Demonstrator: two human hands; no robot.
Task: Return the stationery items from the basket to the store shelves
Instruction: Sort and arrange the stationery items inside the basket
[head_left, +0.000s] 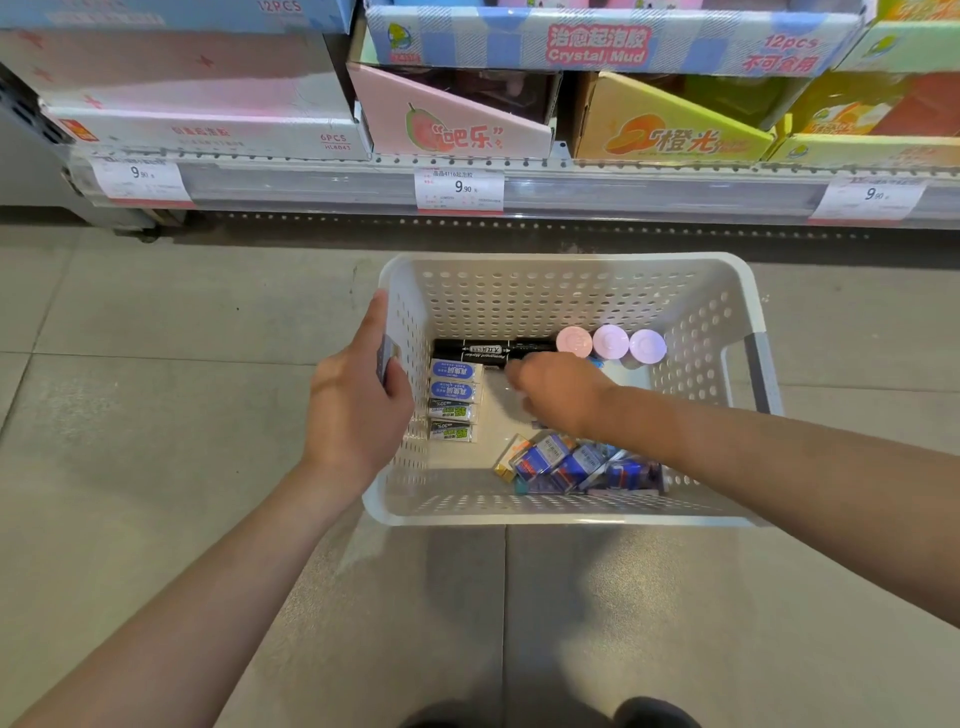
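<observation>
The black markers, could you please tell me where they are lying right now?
In the head view, the black markers lie along the basket's far wall, left of three pink round lids, just beyond the right hand.

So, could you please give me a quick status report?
Left hand grips basket rim. Right hand inside, reaching at black markers. Nothing blocking.

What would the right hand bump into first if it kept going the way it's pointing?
Probably the black markers. The right hand reaches into the basket with its fingers aimed at them, very close already. Whether it already touches them is unclear from this view.
</observation>
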